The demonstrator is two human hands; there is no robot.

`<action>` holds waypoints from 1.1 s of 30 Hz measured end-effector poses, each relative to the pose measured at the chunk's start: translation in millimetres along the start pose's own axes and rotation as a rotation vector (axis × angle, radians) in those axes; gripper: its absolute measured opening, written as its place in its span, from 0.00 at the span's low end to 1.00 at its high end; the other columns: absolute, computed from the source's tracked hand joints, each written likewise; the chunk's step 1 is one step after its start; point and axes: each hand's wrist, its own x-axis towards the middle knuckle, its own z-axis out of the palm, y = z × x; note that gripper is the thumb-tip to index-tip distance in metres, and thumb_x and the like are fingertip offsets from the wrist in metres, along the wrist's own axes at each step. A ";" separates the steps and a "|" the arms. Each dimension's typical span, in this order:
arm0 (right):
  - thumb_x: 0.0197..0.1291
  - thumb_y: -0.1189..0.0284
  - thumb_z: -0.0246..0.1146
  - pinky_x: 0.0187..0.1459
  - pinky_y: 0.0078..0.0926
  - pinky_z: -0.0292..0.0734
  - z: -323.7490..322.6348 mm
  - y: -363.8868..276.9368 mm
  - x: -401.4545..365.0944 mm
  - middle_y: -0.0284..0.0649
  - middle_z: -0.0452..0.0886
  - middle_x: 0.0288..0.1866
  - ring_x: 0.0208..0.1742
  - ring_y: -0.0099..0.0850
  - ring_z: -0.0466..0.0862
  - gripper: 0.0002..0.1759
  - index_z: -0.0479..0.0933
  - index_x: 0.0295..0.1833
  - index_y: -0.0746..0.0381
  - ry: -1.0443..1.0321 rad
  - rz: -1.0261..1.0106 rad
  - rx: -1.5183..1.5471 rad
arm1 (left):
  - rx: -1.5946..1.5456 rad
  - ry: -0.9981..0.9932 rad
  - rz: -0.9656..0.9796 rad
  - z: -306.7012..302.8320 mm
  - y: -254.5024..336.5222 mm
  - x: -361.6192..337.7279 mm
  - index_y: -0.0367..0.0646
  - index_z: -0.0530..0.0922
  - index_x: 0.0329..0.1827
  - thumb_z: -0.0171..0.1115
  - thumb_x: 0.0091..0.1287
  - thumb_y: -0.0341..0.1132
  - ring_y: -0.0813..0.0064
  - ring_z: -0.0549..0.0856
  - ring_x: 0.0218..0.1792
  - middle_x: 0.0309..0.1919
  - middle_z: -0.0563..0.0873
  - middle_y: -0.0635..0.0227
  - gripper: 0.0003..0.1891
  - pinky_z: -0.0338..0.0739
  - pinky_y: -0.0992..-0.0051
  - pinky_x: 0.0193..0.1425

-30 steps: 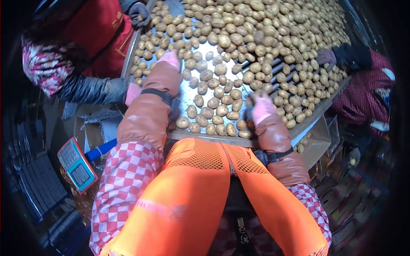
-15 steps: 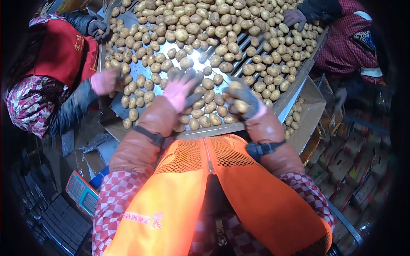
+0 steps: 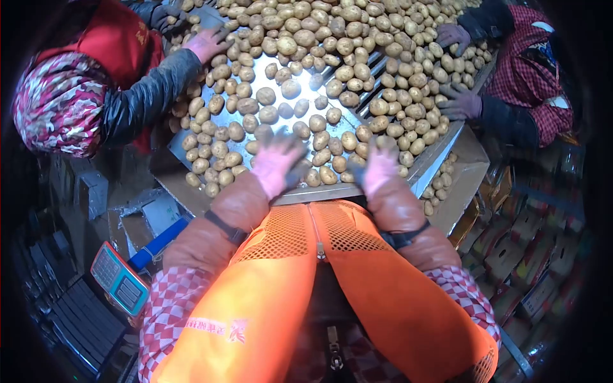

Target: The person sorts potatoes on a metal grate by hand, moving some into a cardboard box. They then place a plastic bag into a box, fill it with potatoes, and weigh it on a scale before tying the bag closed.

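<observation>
Many potatoes (image 3: 321, 140) lie loose on a metal sorting table (image 3: 255, 118). My left hand (image 3: 279, 165), in a pink and grey glove, is over the near potatoes by the table's front edge. Its fingers look spread, though blurred, and nothing shows in them. To its right, my right hand (image 3: 378, 167) wears a similar glove, with its thumb apart and its fingers stretched forward against potatoes; no potato appears gripped. The undersides of both hands are hidden.
Two co-workers stand at the table: a gloved hand (image 3: 207, 45) reaches in from the left, another hand (image 3: 461, 102) rests at the right edge. A cardboard box (image 3: 469, 167) holding potatoes is below the right edge. A digital scale (image 3: 119, 279) stands at lower left.
My right hand has let go of the potatoes it held and opened over the near ones. My left hand has drawn back toward the front edge. The left co-worker's hand has reached further in.
</observation>
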 end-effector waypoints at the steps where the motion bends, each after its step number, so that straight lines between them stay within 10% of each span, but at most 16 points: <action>1: 0.57 0.49 0.69 0.69 0.49 0.68 -7.2 -21.4 -1.1 0.55 0.55 0.79 0.73 0.53 0.67 0.47 0.60 0.77 0.56 -0.003 -0.077 0.102 | 0.005 -0.068 0.043 -2.3 -5.5 2.2 0.47 0.73 0.66 0.67 0.61 0.48 0.48 0.70 0.67 0.66 0.73 0.56 0.30 0.61 0.45 0.70; 8: 0.62 0.60 0.66 0.60 0.40 0.77 -31.4 -45.9 54.3 0.52 0.82 0.59 0.60 0.47 0.83 0.22 0.80 0.60 0.54 -0.384 -0.490 0.817 | 0.222 0.110 -0.358 -16.5 -55.4 -59.1 0.50 0.71 0.71 0.65 0.63 0.53 0.49 0.67 0.71 0.67 0.73 0.60 0.34 0.57 0.44 0.73; 11: 0.68 0.68 0.61 0.45 0.31 0.81 -81.6 -73.5 86.3 0.44 0.88 0.38 0.40 0.36 0.86 0.18 0.80 0.63 0.55 -0.069 -0.346 0.741 | 0.342 0.173 -0.573 -14.0 -45.0 -79.6 0.50 0.73 0.69 0.64 0.64 0.52 0.49 0.68 0.70 0.66 0.75 0.60 0.31 0.59 0.45 0.71; 17: 0.70 0.63 0.49 0.63 0.45 0.74 -77.6 -130.3 119.0 0.53 0.79 0.61 0.63 0.49 0.79 0.20 0.76 0.60 0.60 -0.036 -0.554 0.256 | 0.214 0.386 -0.613 -4.1 -12.8 -62.3 0.52 0.78 0.63 0.68 0.62 0.42 0.52 0.70 0.69 0.61 0.78 0.61 0.25 0.61 0.46 0.71; 24: 0.66 0.69 0.60 0.56 0.38 0.77 -111.4 -125.8 93.9 0.48 0.84 0.52 0.52 0.43 0.84 0.17 0.77 0.60 0.55 -0.183 -0.577 0.329 | 0.080 0.621 -0.679 -44.2 -90.6 16.4 0.55 0.78 0.64 0.65 0.66 0.46 0.52 0.69 0.70 0.61 0.81 0.61 0.24 0.58 0.42 0.73; 26: 0.65 0.63 0.59 0.63 0.40 0.75 -91.7 -122.5 116.0 0.49 0.84 0.54 0.58 0.48 0.82 0.21 0.76 0.63 0.47 -0.136 -0.410 0.521 | 0.199 0.177 -0.772 -40.2 -89.6 23.7 0.56 0.74 0.69 0.63 0.65 0.56 0.49 0.65 0.73 0.65 0.77 0.59 0.30 0.55 0.38 0.73; 29: 0.62 0.64 0.67 0.52 0.36 0.79 -83.6 -108.1 172.0 0.47 0.86 0.44 0.46 0.42 0.86 0.21 0.75 0.58 0.58 0.115 -0.381 0.765 | 0.115 0.268 -0.507 -13.6 -56.7 -11.8 0.53 0.75 0.66 0.66 0.62 0.55 0.47 0.67 0.70 0.69 0.69 0.52 0.31 0.57 0.42 0.74; 33: 0.60 0.62 0.68 0.57 0.42 0.78 -101.8 -115.6 199.0 0.51 0.84 0.52 0.55 0.48 0.84 0.25 0.73 0.61 0.59 0.275 -0.383 0.409 | 0.073 0.220 -0.422 -18.6 -40.1 -76.0 0.52 0.77 0.63 0.70 0.60 0.45 0.50 0.74 0.64 0.66 0.73 0.53 0.27 0.65 0.49 0.70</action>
